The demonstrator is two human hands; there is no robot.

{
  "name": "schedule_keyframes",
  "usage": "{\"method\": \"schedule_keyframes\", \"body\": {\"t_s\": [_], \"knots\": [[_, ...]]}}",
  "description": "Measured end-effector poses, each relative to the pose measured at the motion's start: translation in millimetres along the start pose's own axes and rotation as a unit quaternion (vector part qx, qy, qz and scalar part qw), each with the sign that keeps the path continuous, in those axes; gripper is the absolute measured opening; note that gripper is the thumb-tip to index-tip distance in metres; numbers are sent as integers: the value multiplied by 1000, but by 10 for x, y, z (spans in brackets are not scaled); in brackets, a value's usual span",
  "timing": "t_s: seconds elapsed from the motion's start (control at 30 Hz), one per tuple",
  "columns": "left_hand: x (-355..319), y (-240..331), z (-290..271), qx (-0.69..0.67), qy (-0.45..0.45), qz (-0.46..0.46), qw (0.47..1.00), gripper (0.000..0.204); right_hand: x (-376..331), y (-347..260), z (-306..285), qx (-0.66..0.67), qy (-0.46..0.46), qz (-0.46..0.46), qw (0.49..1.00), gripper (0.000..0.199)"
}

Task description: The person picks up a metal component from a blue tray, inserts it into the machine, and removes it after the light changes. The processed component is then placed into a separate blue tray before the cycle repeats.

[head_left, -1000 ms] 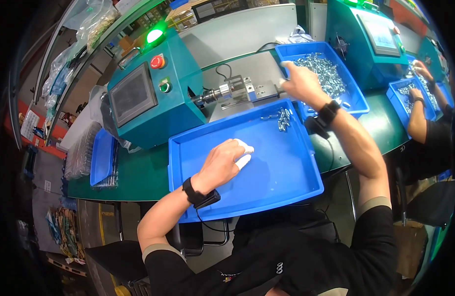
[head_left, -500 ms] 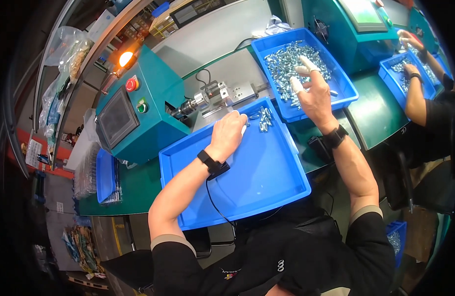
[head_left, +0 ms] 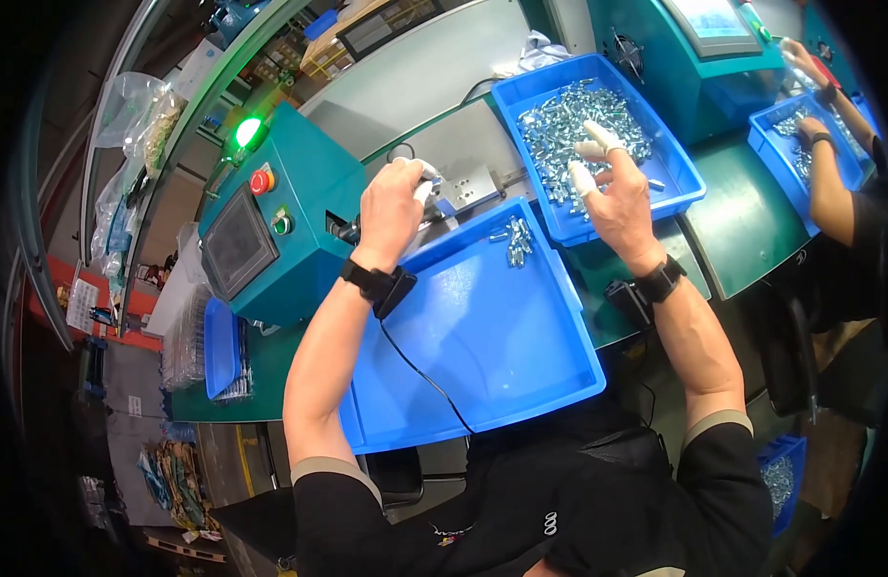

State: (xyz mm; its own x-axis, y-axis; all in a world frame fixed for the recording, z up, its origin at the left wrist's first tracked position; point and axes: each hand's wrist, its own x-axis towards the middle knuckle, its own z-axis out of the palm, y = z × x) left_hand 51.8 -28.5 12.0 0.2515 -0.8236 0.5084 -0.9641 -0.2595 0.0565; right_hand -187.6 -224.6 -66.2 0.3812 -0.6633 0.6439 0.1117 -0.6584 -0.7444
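Person (head_left: 531,490) curls the left hand (head_left: 390,207) by a metal fixture (head_left: 473,187), its grip hidden. The right hand (head_left: 620,202) is part-open, no grip visible, over metal fittings (head_left: 552,120) in a blue bin (head_left: 683,196).

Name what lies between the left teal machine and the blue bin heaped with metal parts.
A metal plate bearing a fixture lies there, partly hidden by the left hand; the head view shows it.

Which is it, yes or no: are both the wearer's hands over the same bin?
No, the right hand is over the blue parts bin, while the left hand is by the teal machine.
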Motion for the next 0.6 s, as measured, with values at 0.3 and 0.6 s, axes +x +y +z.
{"method": "schedule_keyframes", "body": {"t_s": [0.3, 0.6], "knots": [[70, -200, 153, 20, -40, 12, 999, 13, 21, 22, -30, -7, -9, 9, 1000, 53], [-61, -187, 75, 18, 3, 71, 997, 14, 23, 9, 17, -45, -15, -15, 999, 52]]}}
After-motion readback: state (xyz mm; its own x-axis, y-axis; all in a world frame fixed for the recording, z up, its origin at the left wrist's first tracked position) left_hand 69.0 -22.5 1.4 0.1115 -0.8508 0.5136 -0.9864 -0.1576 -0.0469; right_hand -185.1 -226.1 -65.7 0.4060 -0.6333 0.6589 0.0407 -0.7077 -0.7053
